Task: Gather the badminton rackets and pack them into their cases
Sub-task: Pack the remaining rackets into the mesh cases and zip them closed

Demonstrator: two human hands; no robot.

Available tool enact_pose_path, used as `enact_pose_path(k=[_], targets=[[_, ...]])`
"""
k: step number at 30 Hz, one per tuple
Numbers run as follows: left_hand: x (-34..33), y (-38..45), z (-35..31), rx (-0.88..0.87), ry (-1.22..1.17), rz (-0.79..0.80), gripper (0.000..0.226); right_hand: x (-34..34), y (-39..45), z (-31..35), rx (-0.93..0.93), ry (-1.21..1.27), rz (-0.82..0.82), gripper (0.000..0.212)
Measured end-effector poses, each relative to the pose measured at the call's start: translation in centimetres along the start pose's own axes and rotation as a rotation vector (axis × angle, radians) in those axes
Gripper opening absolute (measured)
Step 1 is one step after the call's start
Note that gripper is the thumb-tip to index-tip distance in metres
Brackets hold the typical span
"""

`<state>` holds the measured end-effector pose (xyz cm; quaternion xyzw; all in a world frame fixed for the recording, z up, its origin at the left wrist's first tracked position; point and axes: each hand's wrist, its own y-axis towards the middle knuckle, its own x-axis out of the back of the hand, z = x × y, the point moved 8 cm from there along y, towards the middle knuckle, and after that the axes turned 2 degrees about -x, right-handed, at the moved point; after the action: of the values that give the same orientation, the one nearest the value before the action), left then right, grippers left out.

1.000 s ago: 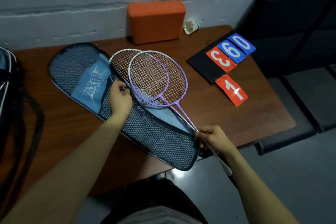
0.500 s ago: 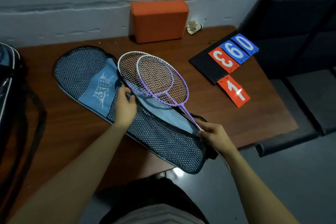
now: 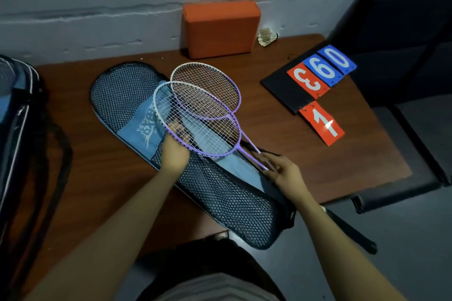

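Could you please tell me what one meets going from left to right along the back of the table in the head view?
Dark bag → mesh racket case → orange block → shuttlecock → flip scoreboard → dark seat.

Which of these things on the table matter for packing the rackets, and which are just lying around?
For the job: two purple rackets, the mesh racket case, left hand, right hand.

Lying about: orange block, shuttlecock, score cards, dark bag.
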<state>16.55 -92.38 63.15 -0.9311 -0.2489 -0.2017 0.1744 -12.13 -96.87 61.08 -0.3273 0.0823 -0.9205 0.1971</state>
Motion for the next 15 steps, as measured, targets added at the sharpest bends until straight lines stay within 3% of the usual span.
enact_pose_path(k=[2,5,8,12,15], targets=[[0.2,0.2,0.3,0.006,-0.056,-0.002,0.024,0.3,0.4,-0.3,-0.018,-0.028,-0.05,0.034],[0.1,0.3,0.3,-0.048,-0.083,0.003,0.006,0.7,0.8,-1.4,-0.085,-0.037,-0.114,0.015],[0.0,0.7,1.1,-0.03,-0.114,-0.008,0.006,0.8,1.4,-2.3,-0.157,-0.026,-0.143,0.004],[0.3,0.9,1.5,-0.053,-0.157,-0.064,0.006,0.7,2.3,-1.7,-0.126,-0.086,-0.189,0.004],[0.5,0.6,1.2,-0.084,-0.184,-0.082,0.007,0.8,3.1,-0.5,-0.104,-0.048,-0.216,0.017]])
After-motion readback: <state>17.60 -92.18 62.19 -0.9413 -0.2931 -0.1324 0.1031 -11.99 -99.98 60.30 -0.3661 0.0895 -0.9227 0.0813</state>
